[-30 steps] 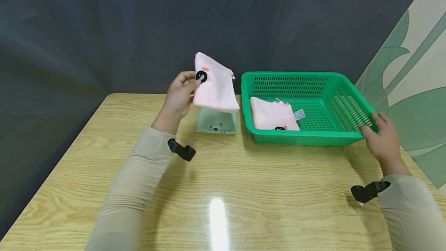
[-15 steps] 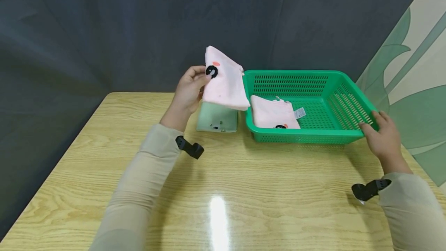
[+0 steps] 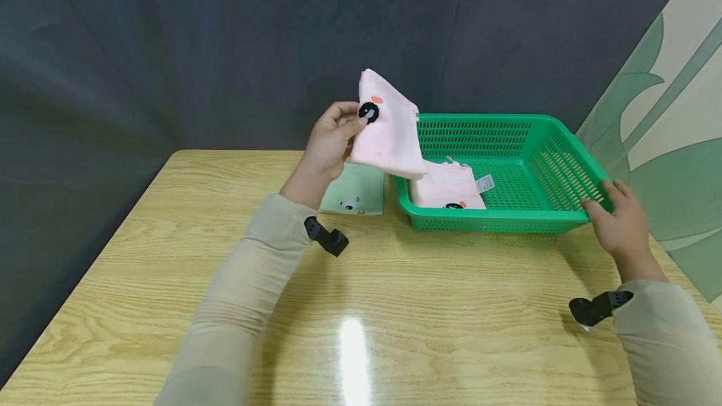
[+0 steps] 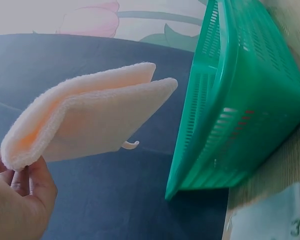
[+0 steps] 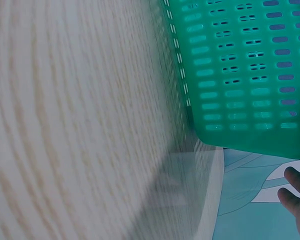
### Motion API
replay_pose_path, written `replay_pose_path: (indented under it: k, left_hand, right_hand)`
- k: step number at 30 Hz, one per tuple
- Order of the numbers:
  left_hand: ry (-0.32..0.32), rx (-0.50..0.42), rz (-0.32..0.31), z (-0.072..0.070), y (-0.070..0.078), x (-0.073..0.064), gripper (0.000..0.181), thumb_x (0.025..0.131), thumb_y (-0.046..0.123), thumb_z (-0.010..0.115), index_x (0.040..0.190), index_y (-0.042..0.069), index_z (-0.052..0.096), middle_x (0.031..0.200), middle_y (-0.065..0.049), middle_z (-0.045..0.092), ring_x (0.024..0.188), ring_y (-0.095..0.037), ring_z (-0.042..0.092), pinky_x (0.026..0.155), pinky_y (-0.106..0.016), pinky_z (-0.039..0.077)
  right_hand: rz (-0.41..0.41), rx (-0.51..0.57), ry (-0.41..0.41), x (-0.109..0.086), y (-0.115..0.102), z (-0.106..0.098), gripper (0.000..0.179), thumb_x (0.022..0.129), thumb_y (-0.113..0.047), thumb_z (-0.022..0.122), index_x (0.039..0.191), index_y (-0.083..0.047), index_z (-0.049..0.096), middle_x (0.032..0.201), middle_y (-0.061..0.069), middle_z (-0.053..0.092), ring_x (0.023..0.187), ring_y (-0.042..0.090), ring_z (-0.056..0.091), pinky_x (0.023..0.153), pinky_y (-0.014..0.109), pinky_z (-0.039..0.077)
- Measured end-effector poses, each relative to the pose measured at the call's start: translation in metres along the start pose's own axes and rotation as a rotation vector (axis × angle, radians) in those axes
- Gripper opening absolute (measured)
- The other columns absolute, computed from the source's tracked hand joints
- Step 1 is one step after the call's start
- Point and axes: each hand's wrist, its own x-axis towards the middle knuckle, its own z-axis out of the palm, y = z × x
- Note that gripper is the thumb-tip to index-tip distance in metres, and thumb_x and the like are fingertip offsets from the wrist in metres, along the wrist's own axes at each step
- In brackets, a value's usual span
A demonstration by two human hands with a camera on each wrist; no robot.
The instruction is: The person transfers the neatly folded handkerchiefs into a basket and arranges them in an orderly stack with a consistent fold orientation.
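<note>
My left hand (image 3: 329, 143) pinches a folded pink towel (image 3: 389, 133) by its left edge, with the thumb beside a black embroidered patch. The towel is held up tilted, its lower right corner overlapping the basket's left rim in the head view. The left wrist view shows the fluffy layers of the towel (image 4: 90, 115) and a small hanging loop. A second folded pink towel (image 3: 448, 187) lies inside the green plastic basket (image 3: 496, 213), at its left end, with a white label beside it. At the basket's front right corner, my right hand (image 3: 623, 230) grips the rim.
A folded pale green towel (image 3: 355, 190) with a small embroidered face lies on the wooden table (image 3: 429, 293), left of the basket. Behind the table hangs a dark cloth (image 3: 282, 36). A wall with painted leaves (image 3: 677, 174) stands at the right.
My left hand has moved to the right and slightly up with the pink towel, from over the green towel to the basket's left rim. The right hand and basket have stayed put.
</note>
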Motion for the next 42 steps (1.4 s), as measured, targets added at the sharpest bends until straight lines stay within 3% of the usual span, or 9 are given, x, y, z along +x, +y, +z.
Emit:
replay_pose_path:
  k: [14,30,42]
  left_hand:
    - [-0.043,-0.027,-0.013,0.029,-0.011,0.004,0.017,0.085,-0.002,0.050,0.102,0.002,0.049,0.083,-0.003,0.052,0.065,-0.012,0.050,0.050,-0.021,0.040]
    - [-0.099,-0.034,-0.107,0.053,-0.037,0.007,0.016,0.085,0.002,0.052,0.101,0.005,0.052,0.081,-0.002,0.053,0.064,-0.012,0.050,0.045,-0.022,0.036]
    - [-0.101,0.011,-0.146,0.066,-0.047,0.007,0.017,0.085,0.004,0.054,0.102,0.007,0.053,0.079,0.000,0.054,0.062,-0.011,0.049,0.045,-0.019,0.031]
  right_hand:
    - [0.001,0.009,-0.006,0.000,0.001,-0.001,0.058,0.092,-0.027,0.031,0.137,0.001,0.007,0.140,0.022,-0.004,0.122,0.046,-0.004,0.090,0.063,0.003]
    - [-0.002,-0.001,0.001,0.001,0.002,0.000,0.057,0.092,-0.025,0.032,0.136,0.002,0.008,0.139,0.024,-0.002,0.122,0.046,-0.004,0.090,0.062,0.003]
    - [-0.002,-0.007,0.000,0.001,0.001,0.000,0.057,0.092,-0.025,0.032,0.136,0.002,0.008,0.139,0.025,-0.002,0.122,0.046,-0.003,0.090,0.062,0.003]
